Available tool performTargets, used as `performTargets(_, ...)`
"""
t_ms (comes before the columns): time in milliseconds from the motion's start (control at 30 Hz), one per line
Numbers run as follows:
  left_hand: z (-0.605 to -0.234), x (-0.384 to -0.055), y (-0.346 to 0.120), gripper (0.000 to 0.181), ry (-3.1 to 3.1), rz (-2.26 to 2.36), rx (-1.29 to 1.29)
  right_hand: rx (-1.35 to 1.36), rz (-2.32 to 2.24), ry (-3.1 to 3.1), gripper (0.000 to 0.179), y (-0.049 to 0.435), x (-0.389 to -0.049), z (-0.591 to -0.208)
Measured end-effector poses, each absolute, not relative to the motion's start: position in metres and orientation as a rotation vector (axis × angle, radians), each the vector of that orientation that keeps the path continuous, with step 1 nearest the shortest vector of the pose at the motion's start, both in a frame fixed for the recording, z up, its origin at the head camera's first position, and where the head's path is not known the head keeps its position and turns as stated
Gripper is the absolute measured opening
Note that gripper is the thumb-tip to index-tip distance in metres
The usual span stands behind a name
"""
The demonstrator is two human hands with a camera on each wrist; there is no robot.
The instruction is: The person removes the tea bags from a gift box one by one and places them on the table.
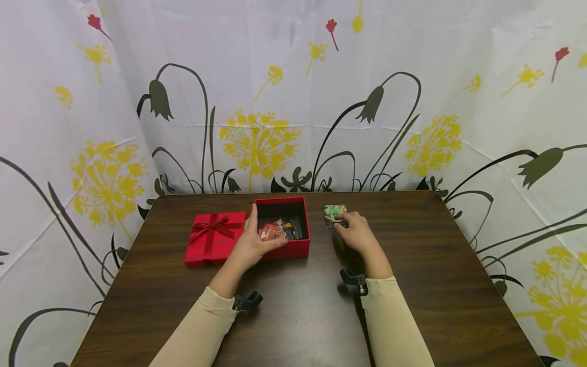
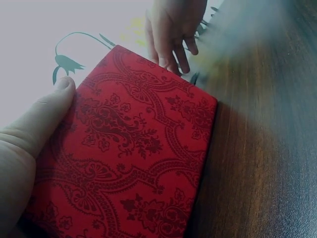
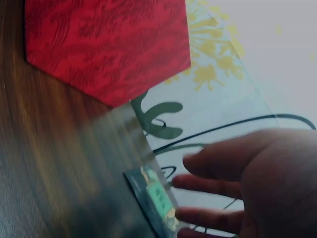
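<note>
An uncovered red gift box (image 1: 295, 250) stands on the table, with red and dark small packets (image 1: 276, 232) inside. My left hand (image 1: 249, 245) rests at its near left corner, thumb along the front rim and fingers extended by the left wall. The patterned front face fills much of the left wrist view, where those fingers are hidden. To the box's right lies a flat dark packet with a green label (image 1: 335, 210). Over its near edge is my right hand (image 1: 358, 234), fingers loosely bent and spread. In the right wrist view nothing is pinched between them.
Left of the box lies a red lid with a ribbon bow (image 1: 212, 250). The brown wooden table (image 1: 293, 311) ends at a flower-printed curtain (image 1: 284, 92) behind the box. Dark wrist straps (image 1: 246, 302) sit at both sleeves.
</note>
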State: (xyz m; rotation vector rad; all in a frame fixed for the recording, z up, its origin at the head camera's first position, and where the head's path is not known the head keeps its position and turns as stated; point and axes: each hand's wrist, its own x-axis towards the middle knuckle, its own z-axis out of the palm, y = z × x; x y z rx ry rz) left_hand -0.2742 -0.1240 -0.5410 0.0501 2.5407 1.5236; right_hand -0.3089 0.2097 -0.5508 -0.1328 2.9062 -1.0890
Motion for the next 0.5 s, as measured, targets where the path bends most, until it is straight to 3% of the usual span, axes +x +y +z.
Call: performTargets(500, -0.542, -0.274, -0.125, 0.142, 2.543, 1.512, 0.038, 0.079, -1.426, 2.901, 0.027, 0.199, -0.294, -0.512)
